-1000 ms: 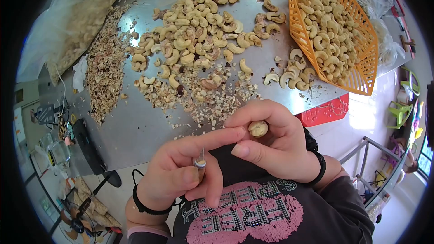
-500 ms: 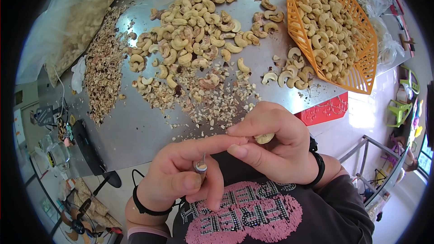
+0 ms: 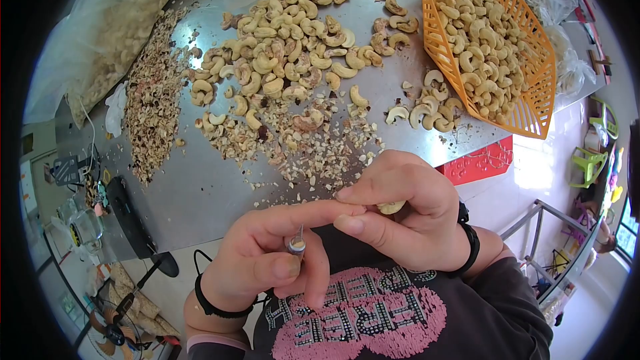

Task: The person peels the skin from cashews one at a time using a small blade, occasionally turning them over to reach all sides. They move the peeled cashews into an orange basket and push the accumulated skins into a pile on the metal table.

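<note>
My left hand [image 3: 257, 247] is closed around a small tool with a round handle and a thin metal blade [image 3: 297, 245], its tip pointing up. The index finger of that hand reaches across and meets the fingertips of my right hand [image 3: 417, 217]. A pale cashew nut [image 3: 391, 207] is tucked in the curled fingers of my right hand, partly hidden. Whether anything tiny lies between the touching fingertips cannot be made out. Just beyond the hands lie scraps of nut and skin [image 3: 320, 153] on the metal table [image 3: 207, 207].
A heap of cashews [image 3: 280, 33] covers the table's middle. An orange basket [image 3: 543, 87] full of cashews stands at the right, with a few whitish nuts [image 3: 437, 110] beside it. Brown crumbs [image 3: 153, 93] and a clear plastic bag [image 3: 73, 60] lie left. A red box [image 3: 480, 162] sits below the edge.
Almost nothing differs. My right hand and the cashew in it have shifted very slightly; the left hand keeps the bladed tool in the same place.
</note>
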A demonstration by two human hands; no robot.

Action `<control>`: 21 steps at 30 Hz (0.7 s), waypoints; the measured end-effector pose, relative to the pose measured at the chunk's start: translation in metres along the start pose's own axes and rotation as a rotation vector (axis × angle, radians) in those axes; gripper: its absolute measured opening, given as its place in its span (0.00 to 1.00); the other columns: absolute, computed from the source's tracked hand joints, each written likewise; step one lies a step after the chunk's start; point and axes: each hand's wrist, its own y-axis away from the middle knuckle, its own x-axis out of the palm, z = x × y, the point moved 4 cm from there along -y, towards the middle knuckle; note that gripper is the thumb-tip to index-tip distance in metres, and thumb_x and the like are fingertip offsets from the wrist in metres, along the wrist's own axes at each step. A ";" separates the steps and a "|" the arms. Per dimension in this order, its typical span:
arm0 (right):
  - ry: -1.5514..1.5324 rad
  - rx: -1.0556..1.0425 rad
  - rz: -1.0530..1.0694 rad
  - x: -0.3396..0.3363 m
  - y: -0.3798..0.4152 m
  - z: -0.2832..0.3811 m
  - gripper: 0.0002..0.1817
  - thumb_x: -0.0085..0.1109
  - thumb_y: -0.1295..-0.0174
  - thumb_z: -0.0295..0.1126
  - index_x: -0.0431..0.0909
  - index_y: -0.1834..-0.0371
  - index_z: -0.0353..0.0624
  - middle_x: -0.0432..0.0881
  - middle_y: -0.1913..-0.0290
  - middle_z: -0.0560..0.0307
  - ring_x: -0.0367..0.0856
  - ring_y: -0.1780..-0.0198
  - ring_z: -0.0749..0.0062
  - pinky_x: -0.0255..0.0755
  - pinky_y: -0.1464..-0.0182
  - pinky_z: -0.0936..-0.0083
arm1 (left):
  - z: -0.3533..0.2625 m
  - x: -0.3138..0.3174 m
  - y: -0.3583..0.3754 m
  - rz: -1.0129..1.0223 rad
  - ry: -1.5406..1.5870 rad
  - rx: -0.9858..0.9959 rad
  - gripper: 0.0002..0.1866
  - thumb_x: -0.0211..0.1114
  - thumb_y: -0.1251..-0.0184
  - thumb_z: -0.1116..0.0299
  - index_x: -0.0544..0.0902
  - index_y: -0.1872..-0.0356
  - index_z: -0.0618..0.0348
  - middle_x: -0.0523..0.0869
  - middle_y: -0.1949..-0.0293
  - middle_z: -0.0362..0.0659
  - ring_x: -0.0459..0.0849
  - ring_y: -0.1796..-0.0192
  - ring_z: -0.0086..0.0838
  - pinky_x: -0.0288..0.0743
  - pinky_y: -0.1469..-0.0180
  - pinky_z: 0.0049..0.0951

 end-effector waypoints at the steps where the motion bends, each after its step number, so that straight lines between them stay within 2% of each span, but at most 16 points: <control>1: 0.006 -0.006 -0.001 0.000 0.000 0.000 0.07 0.63 0.53 0.25 0.77 0.70 0.39 0.78 0.72 0.58 0.75 0.72 0.71 0.68 0.71 0.79 | 0.001 0.000 0.001 0.006 0.046 -0.053 0.34 0.60 0.46 0.53 0.64 0.44 0.68 0.79 0.81 0.42 0.62 0.86 0.11 0.53 0.83 0.11; 6: 0.006 -0.006 0.003 0.000 -0.001 0.001 0.07 0.63 0.54 0.25 0.77 0.71 0.39 0.78 0.73 0.57 0.76 0.73 0.70 0.68 0.71 0.79 | 0.000 -0.001 0.001 0.009 0.020 -0.049 0.34 0.60 0.45 0.53 0.64 0.44 0.68 0.79 0.81 0.42 0.62 0.86 0.11 0.53 0.83 0.11; 9: 0.012 -0.025 0.019 0.000 0.000 -0.001 0.07 0.63 0.52 0.26 0.77 0.70 0.39 0.77 0.74 0.59 0.75 0.74 0.74 0.67 0.72 0.80 | 0.000 -0.002 0.000 0.019 -0.007 -0.028 0.34 0.59 0.44 0.53 0.63 0.43 0.68 0.79 0.81 0.42 0.62 0.86 0.12 0.54 0.84 0.11; 11: -0.170 0.139 0.078 0.004 0.003 -0.013 0.11 0.58 0.48 0.24 0.71 0.61 0.38 0.76 0.67 0.57 0.71 0.72 0.80 0.63 0.70 0.85 | 0.000 -0.002 0.000 0.022 -0.026 -0.008 0.34 0.58 0.43 0.53 0.62 0.42 0.68 0.79 0.81 0.43 0.63 0.87 0.12 0.54 0.85 0.11; 12: -0.170 0.137 0.080 0.004 0.002 -0.012 0.11 0.58 0.48 0.24 0.71 0.61 0.38 0.76 0.67 0.57 0.71 0.72 0.80 0.63 0.70 0.85 | 0.000 -0.004 0.001 -0.022 -0.021 0.028 0.34 0.56 0.42 0.52 0.60 0.42 0.68 0.78 0.81 0.44 0.63 0.87 0.13 0.54 0.85 0.12; 14: -0.621 0.539 0.007 0.007 0.004 -0.024 0.15 0.53 0.43 0.26 0.67 0.53 0.37 0.73 0.63 0.60 0.71 0.66 0.82 0.67 0.63 0.84 | -0.001 -0.006 -0.001 -0.069 -0.017 0.067 0.34 0.53 0.40 0.52 0.59 0.41 0.69 0.78 0.82 0.45 0.63 0.88 0.14 0.54 0.85 0.12; 16: -0.740 0.577 0.049 0.006 0.001 -0.031 0.16 0.49 0.41 0.26 0.64 0.50 0.37 0.72 0.61 0.59 0.71 0.64 0.81 0.67 0.61 0.84 | -0.006 -0.010 -0.004 -0.131 -0.064 0.193 0.29 0.44 0.34 0.53 0.60 0.44 0.72 0.73 0.89 0.45 0.61 0.94 0.18 0.56 0.91 0.15; 18: -0.895 0.638 0.077 0.007 0.002 -0.036 0.17 0.43 0.37 0.29 0.60 0.46 0.36 0.72 0.56 0.54 0.73 0.60 0.77 0.69 0.56 0.81 | -0.009 -0.010 -0.006 -0.143 -0.077 0.195 0.28 0.43 0.33 0.55 0.59 0.43 0.71 0.73 0.88 0.46 0.61 0.94 0.18 0.57 0.90 0.16; 21: -0.920 0.671 0.071 0.007 -0.001 -0.033 0.18 0.43 0.37 0.31 0.59 0.45 0.37 0.71 0.51 0.50 0.74 0.55 0.74 0.69 0.53 0.78 | -0.009 -0.011 -0.005 -0.179 -0.110 0.199 0.26 0.42 0.33 0.57 0.58 0.43 0.70 0.74 0.86 0.48 0.61 0.93 0.19 0.58 0.90 0.16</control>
